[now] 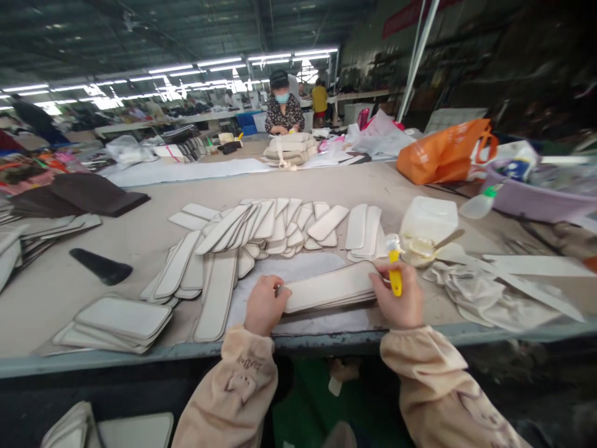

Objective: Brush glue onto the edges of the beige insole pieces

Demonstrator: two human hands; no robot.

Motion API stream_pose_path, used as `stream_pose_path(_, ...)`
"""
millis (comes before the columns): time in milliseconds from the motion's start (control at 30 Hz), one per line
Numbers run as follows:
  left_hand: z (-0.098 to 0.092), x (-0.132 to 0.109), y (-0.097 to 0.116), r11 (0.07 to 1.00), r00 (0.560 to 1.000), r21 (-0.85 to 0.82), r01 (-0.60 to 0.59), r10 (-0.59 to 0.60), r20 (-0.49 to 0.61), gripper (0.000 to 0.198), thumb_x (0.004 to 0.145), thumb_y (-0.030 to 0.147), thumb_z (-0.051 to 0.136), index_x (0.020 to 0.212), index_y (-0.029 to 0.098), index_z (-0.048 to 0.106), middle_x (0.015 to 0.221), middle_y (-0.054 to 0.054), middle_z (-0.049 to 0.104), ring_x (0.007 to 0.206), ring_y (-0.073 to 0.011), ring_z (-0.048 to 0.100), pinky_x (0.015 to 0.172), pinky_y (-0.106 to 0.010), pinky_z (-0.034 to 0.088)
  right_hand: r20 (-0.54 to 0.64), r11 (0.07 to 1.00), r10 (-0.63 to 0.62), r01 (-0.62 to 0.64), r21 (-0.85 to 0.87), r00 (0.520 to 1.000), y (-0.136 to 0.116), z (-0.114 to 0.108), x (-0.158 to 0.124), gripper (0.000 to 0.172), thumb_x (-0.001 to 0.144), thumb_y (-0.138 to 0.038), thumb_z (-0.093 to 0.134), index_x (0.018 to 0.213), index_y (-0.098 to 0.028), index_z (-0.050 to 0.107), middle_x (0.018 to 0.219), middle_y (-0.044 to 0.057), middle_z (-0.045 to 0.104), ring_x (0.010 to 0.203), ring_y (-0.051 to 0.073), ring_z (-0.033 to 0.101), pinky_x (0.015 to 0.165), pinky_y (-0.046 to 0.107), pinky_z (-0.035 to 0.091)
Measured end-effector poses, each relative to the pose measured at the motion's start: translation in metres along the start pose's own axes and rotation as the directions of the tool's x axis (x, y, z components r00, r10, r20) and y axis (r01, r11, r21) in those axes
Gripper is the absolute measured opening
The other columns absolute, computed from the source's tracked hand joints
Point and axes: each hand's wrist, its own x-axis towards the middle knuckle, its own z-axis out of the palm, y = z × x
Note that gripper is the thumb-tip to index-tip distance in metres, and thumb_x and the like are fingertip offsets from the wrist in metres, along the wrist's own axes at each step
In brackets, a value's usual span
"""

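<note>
From the head view, which is the only one I have, I see the left hand [267, 305] and the right hand [401, 298] at two ends of a small stack of strips [331, 287], pale with darker edges, near the front border of the desk [354, 186]. The fingers of the left hand are pinching the left end; on the right, thumb and fingers close at the other end, and the same hand also keeps a yellow brush [395, 280], bristles pointing away. I think the brush is tucked there so that the fingertips stay free for the strips. To hold both ends probably keeps the layers together (the lower edges peep out a little, like pages). Whether the stack rests fully on the white sheet [308, 264] below, I cannot tell; this sheet perhaps protects the desk. Behind it, many loose strips [275, 221] lie overlapping like a fan, which I suppose makes each one easy to take. Beside the right hand stands an open tub [420, 249] with a stick in it, near enough for the brush, with a crumpled cloth [476, 289] closer to me. Across the desk, a co-worker [285, 115] sits behind another pile [291, 148].
</note>
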Motion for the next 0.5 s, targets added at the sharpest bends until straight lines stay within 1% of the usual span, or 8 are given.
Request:
stream_pose_path(133,-0.001,-0.001,0.001,0.990,0.999,-0.142,0.007,-0.014,-0.043,0.012,0.072,0.020,0.064,0.083,0.017,0.063,0.083,-0.002,0.059,0.074,-0.0155,0.054,0.071,-0.029,0.041,-0.034,0.963,0.068,-0.057,0.263,0.997,-0.005,0.003,0.004,0.041,0.067,-0.036,0.076,0.095,-0.023,0.050,0.087,0.001,0.067,0.073,0.017,0.066,0.067,0.030,0.054)
stream_pose_path(200,-0.004,-0.001,0.003,0.935,0.998,-0.354,0.021,-0.039,-0.046,0.009,0.068,0.018,0.066,0.076,0.017,0.061,0.073,0.001,0.057,0.067,-0.0131,0.051,0.066,-0.027,0.039,-0.042,0.911,0.098,-0.073,0.407,0.994,-0.014,0.001,0.008,0.046,0.064,-0.032,0.079,0.094,-0.023,0.047,0.084,-0.001,0.066,0.072,0.016,0.065,0.069,0.029,0.054)
stream_pose_path(233,-0.006,-0.002,0.004,0.859,0.996,-0.512,0.028,-0.065,-0.054,0.011,0.067,0.019,0.068,0.074,0.018,0.060,0.069,0.003,0.056,0.064,-0.0118,0.050,0.064,-0.026,0.039,-0.047,0.877,0.112,-0.076,0.475,0.993,-0.020,-0.001,0.011,0.048,0.062,-0.030,0.081,0.094,-0.023,0.046,0.083,-0.002,0.066,0.073,0.015,0.065,0.070,0.029,0.053)
stream_pose_path(267,-0.009,-0.002,0.005,0.730,0.993,-0.683,0.034,-0.101,-0.059,0.015,0.066,0.020,0.070,0.075,0.018,0.059,0.067,0.004,0.056,0.062,-0.0106,0.050,0.063,-0.024,0.039,-0.057,0.841,0.123,-0.074,0.535,0.991,-0.027,-0.003,0.013,0.050,0.061,-0.027,0.082,0.094,-0.023,0.046,0.081,-0.003,0.065,0.073,0.014,0.064,0.071,0.028,0.053)
stream_pose_path(333,-0.015,-0.004,0.009,0.337,0.984,-0.940,0.043,-0.178,-0.019,0.023,0.065,0.025,0.074,0.081,0.018,0.059,0.072,0.004,0.060,0.065,-0.0097,0.055,0.065,-0.023,0.042,-0.088,0.780,0.138,-0.054,0.624,0.987,-0.039,-0.007,0.016,0.053,0.058,-0.024,0.084,0.093,-0.024,0.045,0.078,-0.004,0.065,0.072,0.013,0.063,0.071,0.026,0.053)
stream_pose_path(400,-0.020,-0.007,0.014,0.022,0.980,-0.996,0.089,-0.183,0.084,0.029,0.070,0.032,0.073,0.092,0.018,0.061,0.084,0.000,0.067,0.074,-0.0125,0.062,0.071,-0.026,0.047,-0.118,0.739,0.155,-0.036,0.672,0.981,-0.046,-0.010,0.017,0.055,0.055,-0.023,0.086,0.093,-0.024,0.046,0.078,-0.005,0.065,0.071,0.012,0.063,0.070,0.025,0.052)
stream_pose_path(433,-0.021,-0.008,0.017,-0.058,0.976,-0.989,0.138,-0.160,0.146,0.032,0.073,0.036,0.071,0.097,0.017,0.062,0.091,-0.003,0.069,0.080,-0.0150,0.064,0.074,-0.029,0.050,-0.125,0.726,0.167,-0.036,0.687,0.978,-0.048,-0.011,0.017,0.056,0.054,-0.023,0.087,0.093,-0.024,0.046,0.078,-0.005,0.065,0.071,0.011,0.063,0.070,0.025,0.052)
stream_pose_path(500,-0.020,-0.011,0.021,-0.084,0.966,-0.972,0.218,-0.126,0.227,0.036,0.078,0.041,0.067,0.103,0.016,0.063,0.098,-0.008,0.070,0.086,-0.0194,0.066,0.076,-0.035,0.053,-0.122,0.712,0.193,-0.053,0.700,0.974,-0.049,-0.010,0.016,0.057,0.053,-0.024,0.088,0.092,-0.024,0.046,0.078,-0.005,0.065,0.071,0.012,0.063,0.071,0.027,0.053)
